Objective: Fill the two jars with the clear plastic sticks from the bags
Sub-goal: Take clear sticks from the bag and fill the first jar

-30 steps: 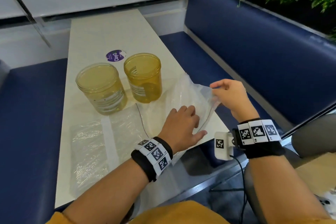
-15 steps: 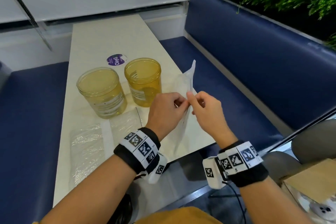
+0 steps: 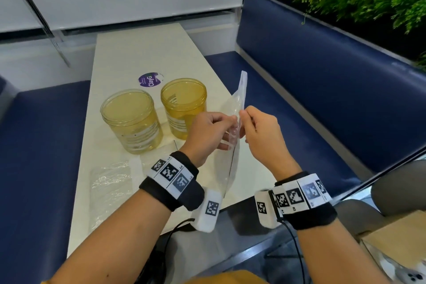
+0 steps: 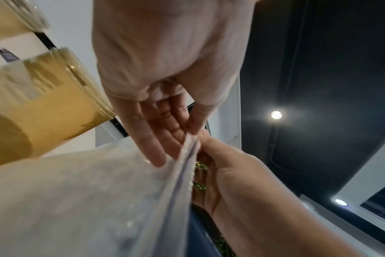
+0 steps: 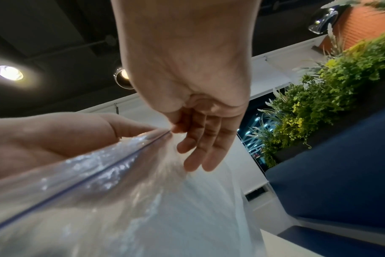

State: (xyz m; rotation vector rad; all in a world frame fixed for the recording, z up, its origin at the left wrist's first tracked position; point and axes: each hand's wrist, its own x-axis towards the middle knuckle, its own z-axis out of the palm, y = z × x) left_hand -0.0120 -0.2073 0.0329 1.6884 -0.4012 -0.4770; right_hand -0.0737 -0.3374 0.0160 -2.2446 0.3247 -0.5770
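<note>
Left hand (image 3: 208, 136) and right hand (image 3: 261, 130) are raised together, thumbs and fingers (image 4: 195, 121) pinched face to face.

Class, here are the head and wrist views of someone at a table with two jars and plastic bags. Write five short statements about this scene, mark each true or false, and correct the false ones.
1. Both hands pinch the top edge of the clear plastic zip bag: left hand, right hand. True.
2. The two amber see-through plastic jars have lids on. False: both are open at the top.
3. The held bag lies flat on the white table. False: it is raised on edge.
4. A second clear plastic bag lies on the table near the left arm. True.
5. The round purple sticker is stuck on a jar. False: it is on the table behind them.
</note>
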